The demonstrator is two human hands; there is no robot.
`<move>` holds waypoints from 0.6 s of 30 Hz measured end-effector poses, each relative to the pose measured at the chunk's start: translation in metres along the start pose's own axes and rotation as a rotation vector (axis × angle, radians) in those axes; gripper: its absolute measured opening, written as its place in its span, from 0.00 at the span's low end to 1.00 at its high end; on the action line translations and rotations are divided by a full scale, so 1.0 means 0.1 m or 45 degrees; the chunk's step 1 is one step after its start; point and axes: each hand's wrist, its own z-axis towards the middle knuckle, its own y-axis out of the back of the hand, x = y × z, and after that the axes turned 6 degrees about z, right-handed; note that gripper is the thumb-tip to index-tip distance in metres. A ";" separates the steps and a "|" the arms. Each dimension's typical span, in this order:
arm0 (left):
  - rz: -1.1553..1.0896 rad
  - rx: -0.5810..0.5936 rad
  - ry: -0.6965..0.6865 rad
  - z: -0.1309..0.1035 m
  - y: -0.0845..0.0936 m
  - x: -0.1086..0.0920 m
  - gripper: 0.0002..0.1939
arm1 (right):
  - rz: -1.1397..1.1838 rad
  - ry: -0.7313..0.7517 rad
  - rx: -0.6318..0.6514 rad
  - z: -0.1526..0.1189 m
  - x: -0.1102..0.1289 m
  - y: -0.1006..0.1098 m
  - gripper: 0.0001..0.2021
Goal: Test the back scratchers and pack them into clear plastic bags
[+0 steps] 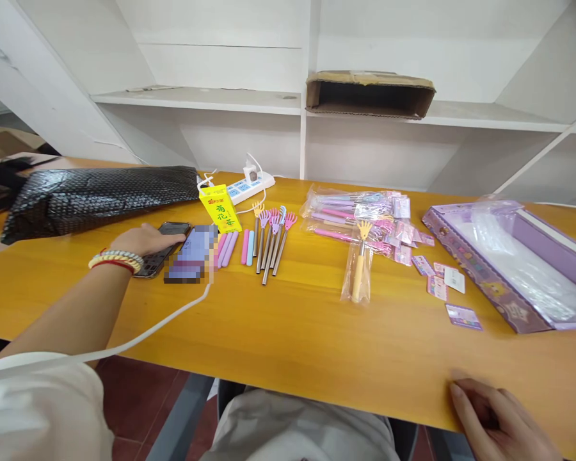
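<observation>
My left hand reaches across a dark phone at the left of the table. Its thumb lies over the phone and its fingers close at the far side, partly hidden. Right beside it lies a second phone with a lit, blurred-out screen. My right hand rests at the table's front edge, loosely curled, with nothing visible in it. Metal rods with claw-shaped heads lie mid-table beside pink, blue and purple handles. One yellow claw-headed back scratcher lies in a clear bag.
Bagged back scratchers lie in a pile behind, near small printed cards. A purple box stands at right. A yellow drink carton, power strip and black bubble-wrap package are at left. A white cable crosses my left arm.
</observation>
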 end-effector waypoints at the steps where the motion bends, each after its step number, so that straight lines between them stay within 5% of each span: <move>1: 0.057 0.013 0.017 -0.01 -0.01 -0.03 0.22 | 0.005 0.002 0.006 0.00 0.00 0.00 0.15; 5: 0.328 0.143 -0.001 -0.08 0.00 -0.15 0.21 | 0.041 0.028 0.036 0.00 -0.01 0.02 0.14; 15: 0.638 0.204 -0.019 -0.11 0.00 -0.09 0.27 | 0.169 -0.002 0.150 0.05 0.02 0.08 0.14; 18: 0.566 0.150 0.017 -0.28 0.08 -0.16 0.28 | 0.271 -0.029 0.214 0.21 0.11 0.11 0.13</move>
